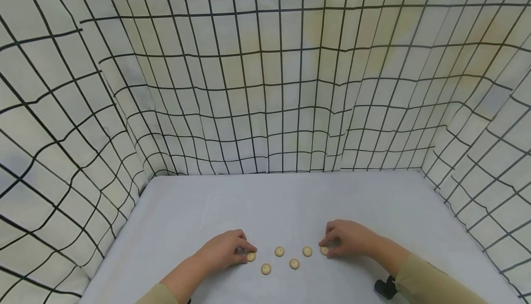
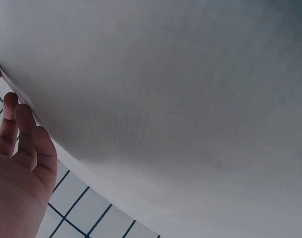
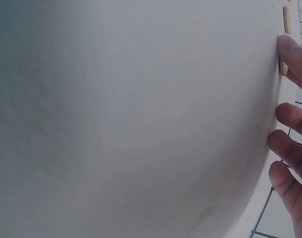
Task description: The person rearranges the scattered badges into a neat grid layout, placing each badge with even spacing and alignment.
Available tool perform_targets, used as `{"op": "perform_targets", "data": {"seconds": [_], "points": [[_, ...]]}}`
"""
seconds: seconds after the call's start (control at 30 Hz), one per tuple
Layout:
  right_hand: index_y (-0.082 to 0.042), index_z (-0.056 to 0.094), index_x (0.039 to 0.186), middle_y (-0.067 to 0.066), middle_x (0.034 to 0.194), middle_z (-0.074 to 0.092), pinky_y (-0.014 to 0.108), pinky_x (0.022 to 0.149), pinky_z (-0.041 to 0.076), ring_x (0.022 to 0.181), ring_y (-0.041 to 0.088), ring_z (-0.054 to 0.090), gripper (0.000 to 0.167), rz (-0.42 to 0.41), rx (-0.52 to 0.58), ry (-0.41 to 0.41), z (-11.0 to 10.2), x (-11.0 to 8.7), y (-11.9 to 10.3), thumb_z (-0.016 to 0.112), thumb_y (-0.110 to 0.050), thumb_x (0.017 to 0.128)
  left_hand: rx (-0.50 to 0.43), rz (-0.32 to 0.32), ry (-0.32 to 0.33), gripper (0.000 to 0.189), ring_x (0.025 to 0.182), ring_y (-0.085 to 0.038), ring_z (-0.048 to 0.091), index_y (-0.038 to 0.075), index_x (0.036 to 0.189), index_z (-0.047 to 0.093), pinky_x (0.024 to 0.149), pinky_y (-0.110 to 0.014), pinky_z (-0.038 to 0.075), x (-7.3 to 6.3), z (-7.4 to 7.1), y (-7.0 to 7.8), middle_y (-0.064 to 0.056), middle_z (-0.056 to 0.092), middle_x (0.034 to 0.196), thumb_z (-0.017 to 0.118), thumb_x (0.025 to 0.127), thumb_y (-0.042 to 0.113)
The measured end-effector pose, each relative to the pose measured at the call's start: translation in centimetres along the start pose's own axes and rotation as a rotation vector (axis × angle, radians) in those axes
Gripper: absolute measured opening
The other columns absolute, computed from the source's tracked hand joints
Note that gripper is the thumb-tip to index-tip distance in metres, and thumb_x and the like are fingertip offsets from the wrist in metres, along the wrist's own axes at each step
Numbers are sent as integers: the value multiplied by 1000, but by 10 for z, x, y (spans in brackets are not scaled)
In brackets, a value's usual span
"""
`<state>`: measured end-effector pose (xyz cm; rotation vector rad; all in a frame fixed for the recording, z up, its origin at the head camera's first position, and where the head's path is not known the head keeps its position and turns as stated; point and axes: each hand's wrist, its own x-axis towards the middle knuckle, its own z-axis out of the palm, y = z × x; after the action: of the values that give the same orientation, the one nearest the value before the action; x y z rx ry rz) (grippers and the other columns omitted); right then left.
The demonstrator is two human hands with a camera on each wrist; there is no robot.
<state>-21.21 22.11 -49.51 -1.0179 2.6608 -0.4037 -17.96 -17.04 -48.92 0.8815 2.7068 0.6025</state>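
Note:
My left hand [image 1: 225, 249] pinches a round cream-coloured button [image 1: 250, 257] between thumb and forefinger, low at the table surface. On the other side my right hand [image 1: 351, 238] pinches a like button [image 1: 324, 250] at its edges. Between the hands several more buttons lie flat, among them one button [image 1: 280, 251] and another button [image 1: 294, 263]. In the right wrist view a thumb or fingertip covers part of the held button [image 3: 284, 67], and a second button [image 3: 287, 20] lies just beyond. The left wrist view shows curled fingers [image 2: 25, 124] against the cloth; the button there is mostly hidden.
A white cloth [image 1: 265, 202] covers the table. White walls [image 1: 274, 78] with a black grid stand behind and at both sides. A black object [image 1: 386, 288] sits by the right sleeve [image 1: 431, 281].

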Motion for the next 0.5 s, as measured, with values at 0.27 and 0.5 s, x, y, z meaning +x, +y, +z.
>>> {"op": "perform_targets", "data": {"seconds": [0.27,0.5], "points": [[-32,78,107,-22,90,55,27,74,47,80,-2,48,29,-2,7,-11,0,1,-1,81,-42,80,-20,-7,-7,28,78,-1,50,26,111,78,69,-24,44,2,2,-2,16,56,93,80,83,27],[-31,78,107,-23,87,55,24,71,45,77,-1,46,27,-39,-5,3,2,0,0,80,-38,82,-13,-2,1,27,77,-1,49,26,110,78,68,-24,44,2,2,-2,16,56,92,80,83,27]]}}
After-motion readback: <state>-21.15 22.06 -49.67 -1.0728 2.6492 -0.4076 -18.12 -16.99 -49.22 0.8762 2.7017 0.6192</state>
